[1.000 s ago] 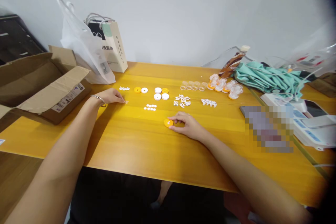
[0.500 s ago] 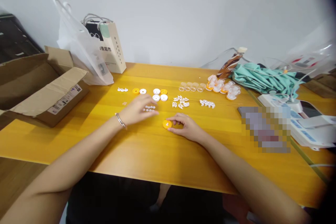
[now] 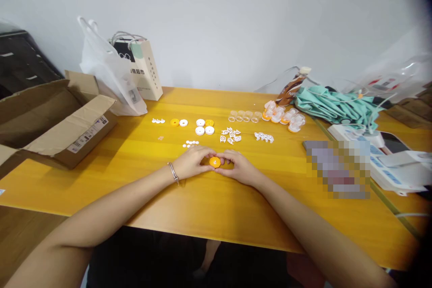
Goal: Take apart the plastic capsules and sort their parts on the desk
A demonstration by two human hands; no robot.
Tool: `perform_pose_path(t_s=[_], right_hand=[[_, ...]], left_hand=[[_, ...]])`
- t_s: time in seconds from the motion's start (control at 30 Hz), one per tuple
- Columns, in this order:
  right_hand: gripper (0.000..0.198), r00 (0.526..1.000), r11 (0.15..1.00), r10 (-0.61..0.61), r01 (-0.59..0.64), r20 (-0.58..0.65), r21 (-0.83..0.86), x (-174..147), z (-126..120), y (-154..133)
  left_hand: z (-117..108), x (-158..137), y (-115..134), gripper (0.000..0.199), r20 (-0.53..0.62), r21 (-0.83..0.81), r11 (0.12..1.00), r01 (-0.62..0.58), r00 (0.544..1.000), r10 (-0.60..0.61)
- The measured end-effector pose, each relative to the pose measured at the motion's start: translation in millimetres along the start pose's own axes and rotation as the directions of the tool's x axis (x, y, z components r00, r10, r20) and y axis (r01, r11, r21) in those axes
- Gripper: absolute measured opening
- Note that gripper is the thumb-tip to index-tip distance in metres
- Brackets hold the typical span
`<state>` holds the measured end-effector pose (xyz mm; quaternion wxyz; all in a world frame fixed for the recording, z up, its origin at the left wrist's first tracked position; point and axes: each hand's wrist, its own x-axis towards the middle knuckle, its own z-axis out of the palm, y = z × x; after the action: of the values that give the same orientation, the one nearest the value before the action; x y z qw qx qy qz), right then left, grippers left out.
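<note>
An orange round disc (image 3: 215, 162) with a small pale piece at its centre is held between both hands, low over the table. My left hand (image 3: 194, 162) pinches its left edge with thumb and fingers; a metal bracelet circles that wrist. On the opposite edge, my right hand (image 3: 238, 167) grips the disc the same way. Just beyond the left hand lie several small white discs (image 3: 191, 143), partly hidden by the fingers. Farther back are white round rings (image 3: 200, 130) and an orange ring (image 3: 174, 122). White wheel-shaped parts (image 3: 230, 135) lie beyond the right hand.
Clear cups (image 3: 248, 117) and orange-and-clear assemblies (image 3: 293, 119) stand at the back, beside a brown bottle (image 3: 293, 86). White bracket-like parts (image 3: 264, 137) lie right of centre. An open cardboard box (image 3: 91, 132) occupies the left; a power strip (image 3: 384, 166) lies at right.
My left hand has come from over the small white discs to the orange disc and now grips its left edge. The right hand keeps its hold. The view has tilted slightly.
</note>
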<state>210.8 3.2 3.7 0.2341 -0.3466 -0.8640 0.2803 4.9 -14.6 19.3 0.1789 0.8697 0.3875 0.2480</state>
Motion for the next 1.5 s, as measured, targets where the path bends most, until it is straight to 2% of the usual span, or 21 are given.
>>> perform_pose_path(t_s=[0.1,0.23,0.37,0.47,0.53,0.63,0.8,0.9,1.07,1.17,1.23,1.33,1.4,1.43,1.5], right_hand=[[0.038,1.0,0.999,0.001,-0.001,0.0,0.037,-0.1,-0.6,0.5],[0.059,1.0,0.991,0.027,-0.027,0.004,0.128,-1.1,-2.0,3.8],[0.063,0.998,0.984,0.051,-0.055,0.029,0.168,-3.4,-3.3,6.6],[0.061,0.998,0.979,0.062,-0.065,0.022,0.191,-5.0,-3.4,7.2],[0.06,0.998,0.978,0.056,-0.058,0.014,0.198,-5.6,-3.0,7.6],[0.055,0.999,0.981,0.038,-0.037,-0.003,0.192,-6.0,-2.4,8.1],[0.05,1.0,0.985,0.025,-0.022,-0.013,0.169,-5.9,-3.2,7.6],[0.046,1.0,0.988,0.024,-0.022,-0.01,0.154,-5.7,-4.7,6.4],[0.044,1.0,0.988,0.026,-0.024,-0.008,0.151,-5.5,-6.6,4.5],[0.044,1.0,0.985,0.03,-0.029,0.0,0.169,-5.2,-6.3,4.3],[0.045,0.999,0.983,0.031,-0.032,0.007,0.181,-4.8,-5.5,4.8],[0.047,1.0,0.983,0.028,-0.029,0.007,0.182,-4.2,-4.0,5.9],[0.047,1.0,0.984,0.026,-0.028,0.008,0.177,-3.8,-3.5,6.3],[0.047,1.0,0.984,0.026,-0.027,0.01,0.177,-3.7,-3.5,6.5],[0.047,1.0,0.982,0.023,-0.026,0.02,0.188,-3.3,-3.8,6.6]], left_hand=[[2.1,0.2,3.2,0.031,-0.029,-0.026,1.0,0.017,0.999,-0.017],[-3.3,-1.7,3.1,0.037,-0.028,-0.149,0.989,-0.001,1.0,-0.003],[-19.9,-3.6,-1.7,0.043,0.005,-0.37,0.928,0.041,0.999,-0.042],[-39.9,-2.5,-13.5,0.045,-0.046,-0.405,0.907,0.116,0.988,-0.147],[-55.2,-0.1,-26.7,0.047,-0.11,-0.311,0.933,0.182,0.968,-0.226],[-75.2,5.9,-51.7,0.041,-0.214,-0.063,0.951,0.303,0.927,-0.309],[-84.0,19.1,-89.6,0.036,-0.237,0.323,0.831,0.453,0.889,-0.393],[-78.1,25.1,-101.5,0.035,-0.205,0.378,0.806,0.456,0.89,-0.407],[-72.3,27.4,-109.5,0.035,-0.186,0.365,0.812,0.456,0.89,-0.416],[-73.8,25.8,-109.4,0.038,-0.174,0.35,0.82,0.452,0.892,-0.417],[-74.1,24.1,-102.9,0.041,-0.218,0.335,0.829,0.447,0.893,-0.393],[-68.8,19.8,-77.1,0.04,-0.291,0.293,0.888,0.355,0.917,-0.271],[-59.5,15.4,-50.9,0.033,-0.214,0.226,0.956,0.185,0.967,-0.137],[-52.9,12.8,-37.0,0.03,-0.118,0.17,0.982,0.078,0.991,-0.059],[-36.8,7.3,-12.0,0.028,0.023,0.061,0.997,-0.049,0.999,0.048]])
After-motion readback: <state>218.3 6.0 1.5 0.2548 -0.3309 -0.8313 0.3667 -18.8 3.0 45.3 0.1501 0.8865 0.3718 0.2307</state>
